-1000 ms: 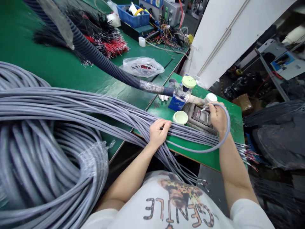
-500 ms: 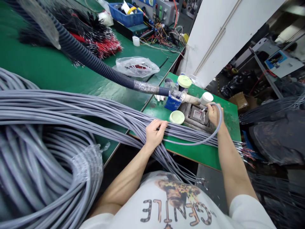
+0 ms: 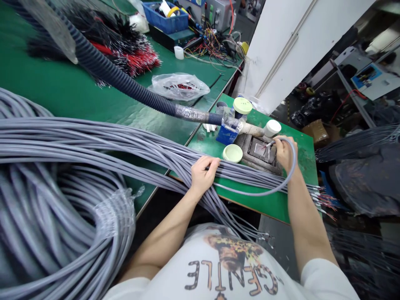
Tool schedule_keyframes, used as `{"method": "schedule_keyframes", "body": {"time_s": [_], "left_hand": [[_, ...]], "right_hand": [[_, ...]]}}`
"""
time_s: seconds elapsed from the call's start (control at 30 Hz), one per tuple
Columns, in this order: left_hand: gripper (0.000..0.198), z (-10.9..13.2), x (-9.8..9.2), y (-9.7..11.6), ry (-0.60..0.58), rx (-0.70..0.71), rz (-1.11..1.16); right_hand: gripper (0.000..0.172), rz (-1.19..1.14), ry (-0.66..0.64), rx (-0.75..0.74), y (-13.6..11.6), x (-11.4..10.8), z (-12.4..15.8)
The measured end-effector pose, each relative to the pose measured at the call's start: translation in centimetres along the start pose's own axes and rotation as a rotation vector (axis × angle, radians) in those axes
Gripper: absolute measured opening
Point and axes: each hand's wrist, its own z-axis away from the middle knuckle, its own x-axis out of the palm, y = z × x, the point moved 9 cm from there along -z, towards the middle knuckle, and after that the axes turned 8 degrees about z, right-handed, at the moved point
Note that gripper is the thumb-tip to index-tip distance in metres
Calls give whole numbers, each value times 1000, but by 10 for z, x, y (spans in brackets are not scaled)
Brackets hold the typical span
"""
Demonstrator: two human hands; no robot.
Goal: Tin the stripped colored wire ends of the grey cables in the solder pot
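Observation:
My left hand (image 3: 203, 176) rests with curled fingers on a thick bundle of grey cables (image 3: 131, 150) that runs across the green bench edge. My right hand (image 3: 284, 153) pinches the end of a single grey cable (image 3: 268, 191), which loops round my wrist. Its stripped red and white wire tips sit over a dark metal pot (image 3: 261, 151) on the small green table (image 3: 281, 200). A corrugated dark hose (image 3: 125, 83) ends right beside the pot.
Three pale round lids or jars (image 3: 232, 153) stand around the pot, with a blue block (image 3: 225, 134) beside them. A plastic bag (image 3: 178, 86), red and black wire bunches (image 3: 134, 58) and a blue tray (image 3: 165, 18) lie on the bench. Coiled grey cable (image 3: 62, 233) fills the left.
The right hand shifted slightly with the cable end over the pot, and the cable loop widened again. The left hand stayed on the bundle.

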Motion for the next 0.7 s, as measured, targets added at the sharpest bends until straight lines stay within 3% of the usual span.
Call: {"method": "schedule_keyframes", "body": {"time_s": [0.13, 0.2, 0.23, 0.3, 0.37, 0.5, 0.7], "left_hand": [[26, 2, 3, 2, -10, -106, 160], [31, 10, 21, 6, -123, -252, 339], [34, 18, 37, 12, -239, -321, 420], [42, 40, 71, 25, -488, -463, 552], [54, 60, 95, 37, -619, -587, 674], [54, 78, 110, 40, -620, -695, 699], [40, 80, 102, 48, -620, -604, 626]], "right_hand": [[24, -180, 80, -99, -57, -62, 37], [24, -231, 120, -147, -80, -83, 63], [26, -246, 112, -210, -91, -88, 77], [35, -246, 91, -318, -106, -91, 104], [43, -206, 46, -420, -116, -89, 128], [49, -116, -56, -569, -129, -86, 162], [57, -102, -82, -581, -129, -89, 186]]}}
